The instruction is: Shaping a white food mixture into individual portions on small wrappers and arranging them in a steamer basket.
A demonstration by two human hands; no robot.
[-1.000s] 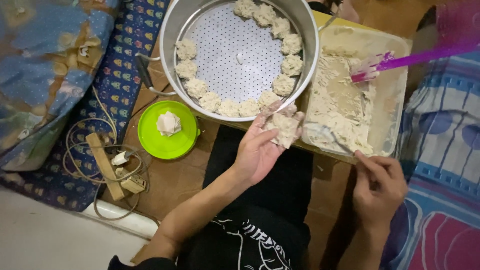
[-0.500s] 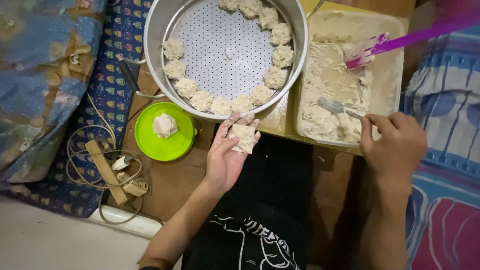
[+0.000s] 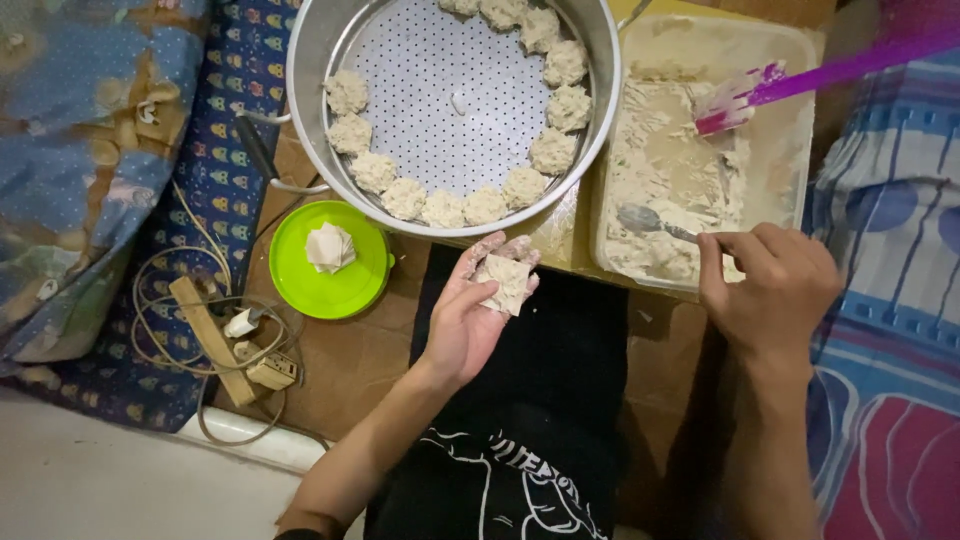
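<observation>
While the left hand [image 3: 470,320] cups a wrapper [image 3: 503,282] on open fingers, the right hand [image 3: 770,285] pinches a spoon [image 3: 650,222], bowl pointing left into the filling tub [image 3: 800,150].

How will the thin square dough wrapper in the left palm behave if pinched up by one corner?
The thin square dough wrapper drapes over the left hand, so probably floppy and light. Floury fingers suggest slight stickiness; it may tear.
</observation>
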